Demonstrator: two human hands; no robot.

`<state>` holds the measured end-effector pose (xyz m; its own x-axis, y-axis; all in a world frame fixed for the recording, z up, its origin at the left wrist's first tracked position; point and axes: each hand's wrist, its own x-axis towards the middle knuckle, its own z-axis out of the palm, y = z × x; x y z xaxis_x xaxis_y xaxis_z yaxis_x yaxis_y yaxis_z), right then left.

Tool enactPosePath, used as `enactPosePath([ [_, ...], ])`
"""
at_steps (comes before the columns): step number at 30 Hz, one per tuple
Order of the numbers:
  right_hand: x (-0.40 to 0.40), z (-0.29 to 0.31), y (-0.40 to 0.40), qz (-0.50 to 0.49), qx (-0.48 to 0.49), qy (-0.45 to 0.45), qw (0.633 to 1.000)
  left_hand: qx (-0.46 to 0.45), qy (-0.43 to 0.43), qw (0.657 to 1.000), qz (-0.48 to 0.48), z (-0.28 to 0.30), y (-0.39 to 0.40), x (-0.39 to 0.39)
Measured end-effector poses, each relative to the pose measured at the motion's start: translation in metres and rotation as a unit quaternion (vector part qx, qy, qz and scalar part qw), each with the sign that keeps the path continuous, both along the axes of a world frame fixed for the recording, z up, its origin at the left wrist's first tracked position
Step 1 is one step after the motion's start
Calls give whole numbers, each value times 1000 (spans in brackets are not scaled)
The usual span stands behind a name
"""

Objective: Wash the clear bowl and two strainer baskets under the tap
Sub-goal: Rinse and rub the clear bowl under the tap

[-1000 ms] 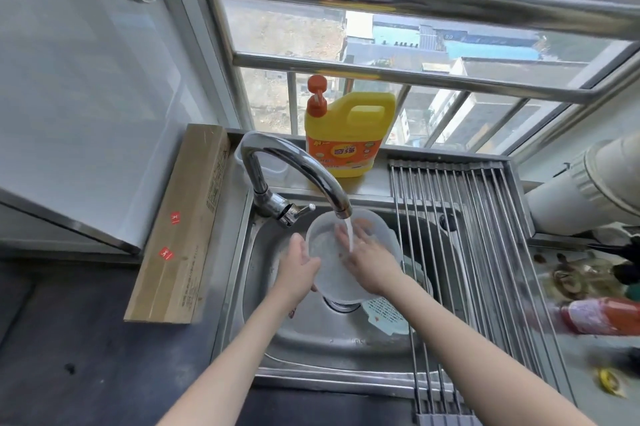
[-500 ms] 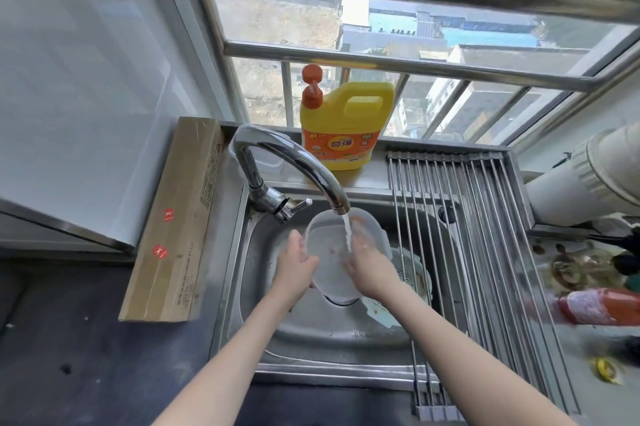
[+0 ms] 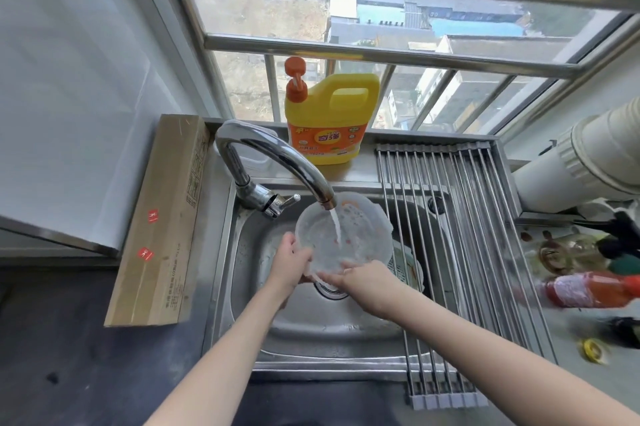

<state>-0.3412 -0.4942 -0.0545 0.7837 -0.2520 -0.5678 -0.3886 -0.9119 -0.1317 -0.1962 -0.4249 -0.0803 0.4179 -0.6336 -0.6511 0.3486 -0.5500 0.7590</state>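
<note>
I hold the clear bowl (image 3: 360, 235) tilted toward me under the tap (image 3: 277, 159), and water runs into it. Orange specks cling to its inner wall. My left hand (image 3: 291, 261) grips the bowl's left rim. The fingers of my right hand (image 3: 363, 278) clasp its near rim. Behind the bowl on the right, a pale strainer basket (image 3: 407, 266) lies in the steel sink (image 3: 249, 287), mostly hidden. I cannot make out a second basket.
A yellow detergent jug (image 3: 330, 117) stands on the sill behind the tap. A roll-up steel rack (image 3: 460, 242) covers the sink's right side. A long cardboard box (image 3: 162, 221) lies to the left. Bottles (image 3: 588, 288) and clutter crowd the right counter.
The bowl has tipped further toward me under the stream. My right hand slid from inside the bowl down to its near rim. My left hand has kept its hold.
</note>
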Motion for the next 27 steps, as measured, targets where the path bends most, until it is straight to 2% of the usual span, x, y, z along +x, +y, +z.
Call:
enactPosePath([
  [4, -2, 0, -12, 40, -109, 23, 993, 125, 121, 982, -78, 2, -7, 8],
  [8, -2, 4, -16, 39, -116, 24, 992, 146, 125, 971, -143, 6, -20, 12],
  [10, -4, 2, -23, -57, -33, 18, 998, 154, 99, 968, -174, 6, -24, 11],
  [11, -5, 4, -29, -129, 38, 16, 991, 167, 86, 965, -182, 6, -24, 10],
  [13, -1, 3, -42, -307, 177, -20, 935, 190, 70, 960, -193, 3, -20, 7],
  [14, 2, -1, -45, -358, 179, -49, 915, 191, 73, 959, -197, 2, -18, 4],
  [15, 8, -7, -42, -356, 125, -67, 924, 188, 80, 959, -198, 3, -16, 1],
  [17, 19, -23, -20, -251, 59, -62, 964, 181, 81, 961, -193, 8, -14, -7],
  [20, 12, -38, -14, -84, 98, 3, 992, 197, 38, 958, -204, 15, -9, -11],
  [21, 7, -41, -22, -68, 79, -5, 995, 201, 31, 959, -197, 13, -6, -10],
  [22, 3, -46, -31, -91, 33, -25, 995, 203, 30, 962, -181, 10, -5, -9],
  [23, 3, -48, -33, -162, -6, -52, 985, 203, 38, 964, -166, 8, -5, -9],
  [24, 9, -47, -27, -237, -17, -70, 969, 195, 48, 967, -155, 6, -5, -10],
  [25, 19, -49, -18, -268, 4, -85, 960, 184, 61, 970, -148, 4, -5, -12],
  [27, 32, -52, -4, -187, 67, -71, 978, 165, 84, 973, -142, -2, -5, -14],
])
